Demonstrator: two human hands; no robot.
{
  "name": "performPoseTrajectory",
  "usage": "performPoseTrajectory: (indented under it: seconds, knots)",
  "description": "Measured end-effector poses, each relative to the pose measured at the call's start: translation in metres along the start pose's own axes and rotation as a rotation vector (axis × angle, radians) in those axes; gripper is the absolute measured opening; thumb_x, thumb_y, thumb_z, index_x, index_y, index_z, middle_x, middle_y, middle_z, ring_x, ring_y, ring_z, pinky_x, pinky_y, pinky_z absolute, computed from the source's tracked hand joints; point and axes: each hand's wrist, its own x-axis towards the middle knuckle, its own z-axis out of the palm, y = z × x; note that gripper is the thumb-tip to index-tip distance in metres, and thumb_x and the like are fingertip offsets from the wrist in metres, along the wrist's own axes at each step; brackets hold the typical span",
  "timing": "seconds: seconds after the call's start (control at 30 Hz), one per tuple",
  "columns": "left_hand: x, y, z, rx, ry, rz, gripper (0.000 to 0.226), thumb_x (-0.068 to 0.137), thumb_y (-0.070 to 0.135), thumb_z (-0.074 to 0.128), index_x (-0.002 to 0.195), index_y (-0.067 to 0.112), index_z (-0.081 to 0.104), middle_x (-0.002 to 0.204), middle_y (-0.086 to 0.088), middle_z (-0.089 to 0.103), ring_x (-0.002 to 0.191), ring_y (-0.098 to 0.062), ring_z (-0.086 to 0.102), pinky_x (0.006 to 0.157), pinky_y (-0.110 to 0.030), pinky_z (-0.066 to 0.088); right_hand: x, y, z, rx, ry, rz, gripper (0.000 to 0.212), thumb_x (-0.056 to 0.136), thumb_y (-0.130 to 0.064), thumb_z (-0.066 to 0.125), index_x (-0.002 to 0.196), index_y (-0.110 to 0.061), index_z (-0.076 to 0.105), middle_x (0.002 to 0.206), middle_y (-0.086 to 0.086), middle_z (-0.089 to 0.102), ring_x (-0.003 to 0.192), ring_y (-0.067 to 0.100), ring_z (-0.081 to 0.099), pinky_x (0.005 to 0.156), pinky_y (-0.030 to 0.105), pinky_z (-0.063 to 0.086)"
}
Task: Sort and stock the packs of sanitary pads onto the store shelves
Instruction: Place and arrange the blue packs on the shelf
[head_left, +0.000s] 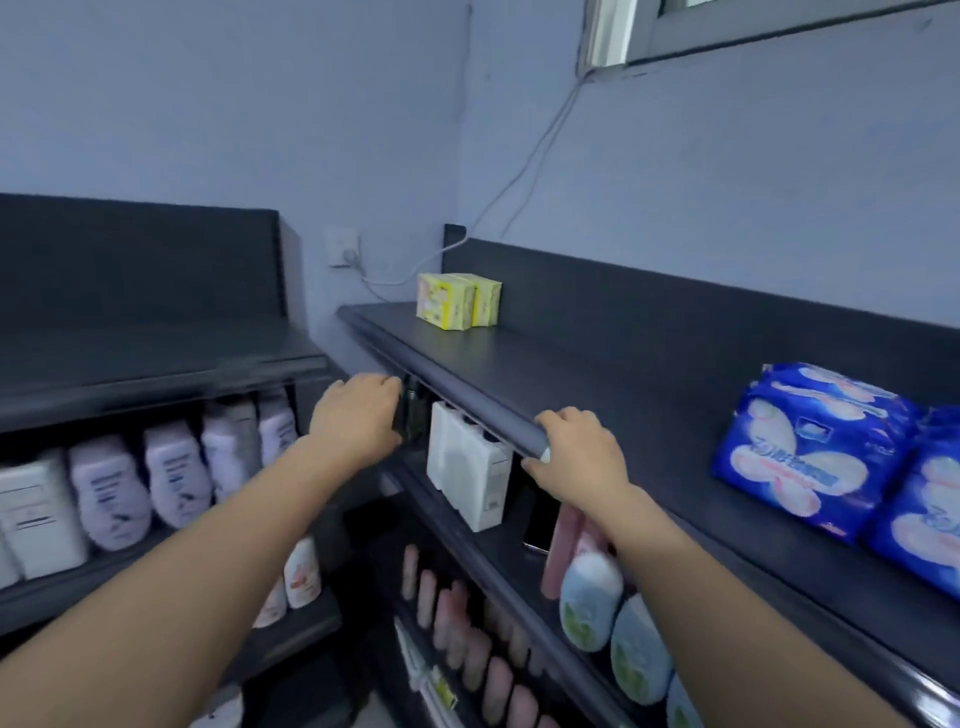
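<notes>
Top shelf, dark, right-hand unit: runs from near right to far centre.
- Blue packs of pads: lying at the near right of this shelf. A second one beside the first is cut off by the right edge, and the print is too blurred to read.
- Yellow packs: two, standing together at the far end against the back panel. The contents cannot be confirmed.
- Front rail: rounded lip along the shelf edge.

Right hand: fingers curled over the front rail with the thumb beneath, gripping it. No pack is in it.
Left hand: reaching under the rail at the far end, fingers bent against a dark item. The fingertips are hidden, so whether it grips cannot be told.

Second shelf down:
- White boxes, upright and partly hidden by the rail.
- Pink tubes and pale blue bottles, partly behind the right forearm.

Left unit: a row of white and lilac bottles, labels blurred.

Wall: socket with a cable rising toward the window.
</notes>
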Motion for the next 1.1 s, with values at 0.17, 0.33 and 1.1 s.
performPoseTrajectory:
  seconds: [0.17,0.33,1.1]
  knots:
    - [-0.041,-0.083,-0.009,0.102,-0.030,-0.172,0.040,0.084,0.029,0.061,0.121,0.015,0.052,0.125,-0.004,0.056,0.120,-0.024,0.050,0.091,-0.034,0.041,0.023,-0.080,0.013,0.011,-0.098,-0.143,0.052,0.090,-0.046,0.058,0.133,-0.019,0.047,0.133,0.006,0.048,0.127,0.027,0.041,0.098,0.037,0.039]
    - [-0.086,-0.171,-0.017,0.149,-0.058,-0.318,0.048,0.086,0.033,0.062,0.128,0.014,0.048,0.127,-0.002,0.054,0.121,-0.023,0.048,0.090,-0.034,0.042,0.039,-0.173,0.021,0.029,-0.117,-0.294,0.053,0.089,-0.046,0.059,0.134,-0.019,0.048,0.134,0.007,0.049,0.126,0.028,0.042,0.097,0.038,0.040]
    - [-0.271,-0.525,-0.097,0.320,-0.103,-0.733,0.046,0.088,0.037,0.062,0.125,0.014,0.047,0.126,-0.006,0.051,0.122,-0.025,0.046,0.090,-0.037,0.042,0.047,-0.628,0.022,0.213,-0.114,-0.750,0.051,0.089,-0.045,0.060,0.131,-0.019,0.049,0.130,0.006,0.052,0.123,0.027,0.044,0.097,0.038,0.043]
